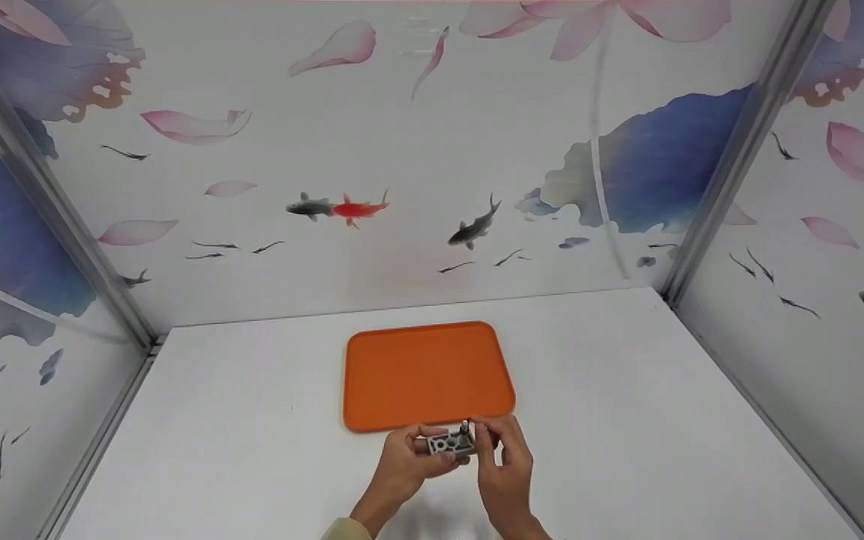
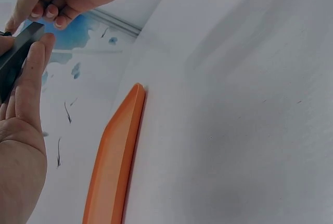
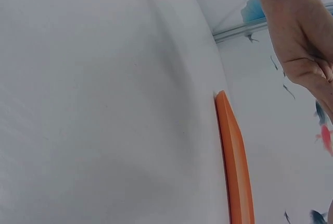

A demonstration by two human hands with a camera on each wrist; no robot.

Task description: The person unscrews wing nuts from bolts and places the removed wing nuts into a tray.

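In the head view, my left hand (image 1: 400,466) grips a small grey metal block (image 1: 445,443) with round openings in its face, holding it above the table near the tray's front edge. A short silver pin (image 1: 465,428) stands up at the block's right end. There my right hand (image 1: 505,463) pinches a small part with thumb and forefinger; the fingers cover most of it. The left wrist view shows the block's dark long side (image 2: 23,49) lying along the left fingers (image 2: 34,65). In the right wrist view, part of a hand (image 3: 291,31) appears, but the block is out of frame.
An orange tray (image 1: 428,375) lies on the white table (image 1: 612,420) just beyond both hands. Patterned panels with fish and petals enclose the table at the back (image 1: 417,150), left and right, joined by grey metal posts (image 1: 747,150).
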